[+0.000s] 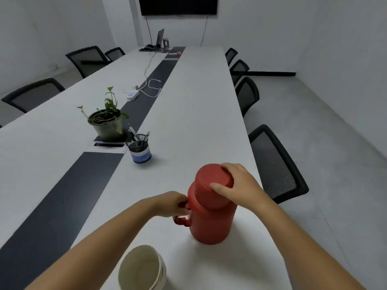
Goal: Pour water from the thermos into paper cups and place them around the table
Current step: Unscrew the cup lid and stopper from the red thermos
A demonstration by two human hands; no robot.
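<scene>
Red thermos (pixel 211 218) held upright on the white counter (pixel 199 114).

Its handle is gripped by the left hand (pixel 171 204) at 9 o'clock; its lid (pixel 213 181) is clasped by the right hand (pixel 238 185). Stacked paper cups (pixel 142 268) are seen at 7 o'clock.

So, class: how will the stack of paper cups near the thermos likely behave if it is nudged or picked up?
The stack of paper cups looks thin-walled, so probably light and easily crushed. Nested and narrow, it may tip or slide on the smooth white table.
</scene>
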